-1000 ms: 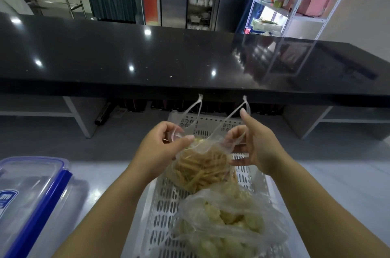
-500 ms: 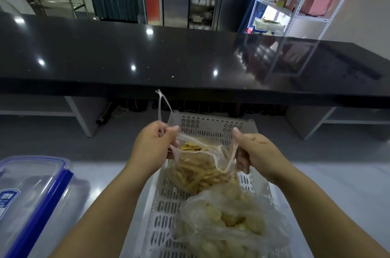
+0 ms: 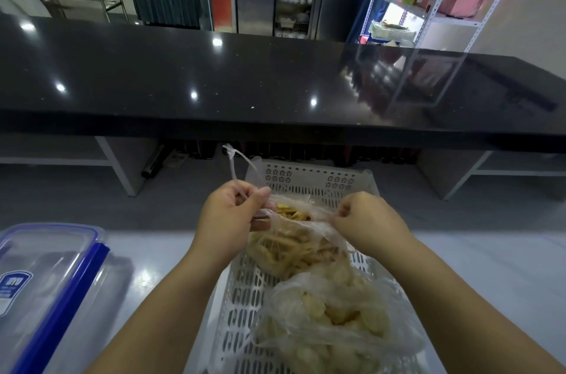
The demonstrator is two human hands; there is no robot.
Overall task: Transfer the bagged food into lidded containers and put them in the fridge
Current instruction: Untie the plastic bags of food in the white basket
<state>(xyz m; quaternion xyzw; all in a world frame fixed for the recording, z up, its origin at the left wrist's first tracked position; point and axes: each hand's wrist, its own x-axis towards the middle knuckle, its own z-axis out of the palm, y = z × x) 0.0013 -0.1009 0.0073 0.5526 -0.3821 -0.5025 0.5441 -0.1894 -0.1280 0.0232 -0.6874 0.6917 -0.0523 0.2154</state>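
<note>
Bagged food lies straight ahead of us: a thin clear bag of yellow strips (image 3: 291,251) rests in the far half of a white perforated basket (image 3: 318,180). A second bag (image 3: 330,321), filled with pale chunks, lies nearer to us in the same basket, touching the first.

We hold the bag of yellow strips by its mouth with both hands. Our left hand (image 3: 232,211) pinches the left side of the rim between thumb and curled fingers, and a knotted handle loop (image 3: 234,165) stands up out of that pinch. Our right hand (image 3: 364,220), fingers curled in, pinches the right side of the rim. The mouth is stretched open between the two grips and faces upward, so a few strips show inside.

A lidded container (image 3: 46,275), clear with a blue clasp (image 3: 64,303), lies on the pale worktop (image 3: 490,266) at the left edge of view, well apart from the basket. It is to the left of both grips and nearer our left hand. Its long side runs away from us, roughly parallel to the basket. Its lid looks to be on.

We judge that the bag is being opened and that nothing has gone into the container yet. The coming move likely carries the bag leftward over the basket wall, mouth kept up, and the lid needs a free hand first.
</note>
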